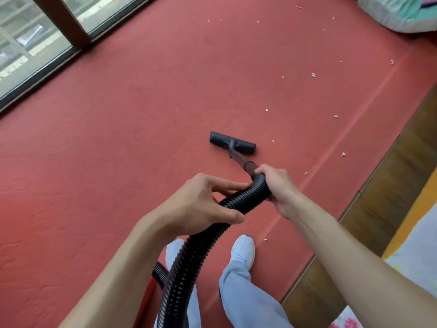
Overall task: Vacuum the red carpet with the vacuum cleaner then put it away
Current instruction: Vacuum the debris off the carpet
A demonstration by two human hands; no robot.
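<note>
The red carpet (142,114) fills most of the view. A black ribbed vacuum hose (189,252) rises from the lower middle. My left hand (203,204) grips the hose partway along. My right hand (276,185) grips the hose's end where it meets the dark wand (241,160). The black floor nozzle (233,142) lies flat on the carpet just ahead of my hands. Several small white scraps (313,75) dot the carpet to the right of and beyond the nozzle. A bit of the red vacuum body (147,297) shows by my legs.
A sliding glass door with a dark frame (66,22) borders the carpet at the upper left. Wooden floor (383,197) runs along the right edge, with a patterned mat (416,247) beyond. A bundle of fabric (397,13) sits at the top right. My feet (243,249) stand on the carpet.
</note>
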